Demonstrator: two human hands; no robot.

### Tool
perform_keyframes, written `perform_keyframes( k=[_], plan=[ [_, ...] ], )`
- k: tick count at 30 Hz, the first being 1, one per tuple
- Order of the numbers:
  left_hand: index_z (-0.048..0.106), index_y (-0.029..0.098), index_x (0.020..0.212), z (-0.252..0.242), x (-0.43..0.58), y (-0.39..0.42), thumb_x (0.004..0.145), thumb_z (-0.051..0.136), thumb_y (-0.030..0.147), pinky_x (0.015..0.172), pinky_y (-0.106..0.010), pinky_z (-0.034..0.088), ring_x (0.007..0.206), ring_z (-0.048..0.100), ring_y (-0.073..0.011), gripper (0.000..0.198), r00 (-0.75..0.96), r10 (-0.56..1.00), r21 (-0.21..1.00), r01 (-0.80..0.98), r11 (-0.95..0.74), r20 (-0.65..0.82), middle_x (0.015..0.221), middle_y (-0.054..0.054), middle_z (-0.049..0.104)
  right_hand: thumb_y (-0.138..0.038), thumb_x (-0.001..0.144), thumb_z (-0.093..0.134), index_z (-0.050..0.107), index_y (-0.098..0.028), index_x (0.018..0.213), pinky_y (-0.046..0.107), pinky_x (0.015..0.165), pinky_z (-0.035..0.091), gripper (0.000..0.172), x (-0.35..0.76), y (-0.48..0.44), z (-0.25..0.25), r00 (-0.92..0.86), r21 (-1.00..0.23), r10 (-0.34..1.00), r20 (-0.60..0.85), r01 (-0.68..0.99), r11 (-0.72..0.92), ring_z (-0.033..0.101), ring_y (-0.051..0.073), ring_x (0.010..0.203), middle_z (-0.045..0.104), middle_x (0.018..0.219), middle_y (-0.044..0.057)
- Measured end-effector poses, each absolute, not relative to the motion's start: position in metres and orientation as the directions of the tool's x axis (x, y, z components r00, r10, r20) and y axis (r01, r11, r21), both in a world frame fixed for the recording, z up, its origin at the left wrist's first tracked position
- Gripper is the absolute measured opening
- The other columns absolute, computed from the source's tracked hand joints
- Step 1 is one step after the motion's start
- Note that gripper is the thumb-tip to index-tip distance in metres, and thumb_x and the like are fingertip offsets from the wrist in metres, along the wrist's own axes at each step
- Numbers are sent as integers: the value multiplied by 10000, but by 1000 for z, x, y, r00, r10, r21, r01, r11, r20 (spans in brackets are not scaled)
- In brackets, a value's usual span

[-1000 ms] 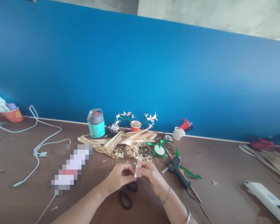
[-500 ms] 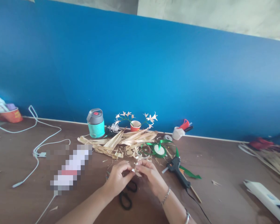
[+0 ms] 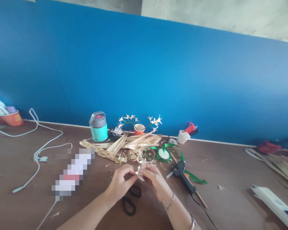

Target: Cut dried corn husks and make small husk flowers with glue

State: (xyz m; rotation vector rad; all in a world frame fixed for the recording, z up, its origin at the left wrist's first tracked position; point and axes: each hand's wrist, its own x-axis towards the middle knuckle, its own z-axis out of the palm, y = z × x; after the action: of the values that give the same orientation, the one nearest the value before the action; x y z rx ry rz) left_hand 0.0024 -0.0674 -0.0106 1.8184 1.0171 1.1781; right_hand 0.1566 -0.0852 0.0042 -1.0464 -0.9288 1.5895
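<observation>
Both of my hands meet over the brown table [image 3: 225, 169], pinching one small pale strip of dried leaf [image 3: 139, 172] between their fingertips. My left hand [image 3: 121, 183] grips it from the left and my right hand [image 3: 153, 179] from the right; the right wrist wears a bracelet. Under my hands lie black-handled scissors [image 3: 129, 199]. Just beyond them sits a heap of dried leaf strips [image 3: 124, 147]. A black glue gun [image 3: 181, 171] lies to the right of my right hand.
A teal flask [image 3: 99, 126], a red cup with small white flowers [image 3: 139, 127], a green ribbon roll [image 3: 163, 154], a white cup with tools [image 3: 183, 135], and white cables [image 3: 38, 150] lie by the blue wall. A white box [image 3: 273, 203] lies at right.
My hands have shifted slightly away from me, and the fingers have reworked their grip on the leaf strip. Nothing else has moved.
</observation>
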Motion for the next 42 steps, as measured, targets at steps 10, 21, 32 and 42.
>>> perform_keyframes(
  k=[10,21,32,42],
  plan=[
    [598,172,597,-11,0,-67,716,619,219,636,-235,434,627,570,-146,130,248,909,911,163,-380,335,630,-8,618,-338,676,680,569,-164,609,223,549,301,218,157,-84,4,-131,-935,976,-176,-289,-208,420,95,545,525,563,-25],
    [592,174,613,-11,-2,-65,727,605,213,649,-237,444,636,574,-144,122,202,920,917,153,-368,335,650,-4,632,-374,693,645,606,-159,637,226,547,305,226,158,-85,6,-151,-952,975,-160,-237,-193,424,98,547,530,592,-18],
    [579,169,599,-12,-3,-65,721,602,212,642,-239,437,636,559,-142,132,214,919,923,128,-362,330,634,-1,606,-346,625,714,565,-161,600,229,547,301,239,155,-88,7,-222,-964,959,-175,-159,-212,406,95,531,508,541,-29],
    [590,152,640,-14,-1,-65,718,644,284,647,-245,447,658,566,-154,163,280,933,969,27,-244,227,661,-19,609,-289,637,646,545,-169,579,232,541,278,167,156,-86,6,-153,-968,976,-157,-173,-183,383,99,520,479,510,-36]
  ],
)
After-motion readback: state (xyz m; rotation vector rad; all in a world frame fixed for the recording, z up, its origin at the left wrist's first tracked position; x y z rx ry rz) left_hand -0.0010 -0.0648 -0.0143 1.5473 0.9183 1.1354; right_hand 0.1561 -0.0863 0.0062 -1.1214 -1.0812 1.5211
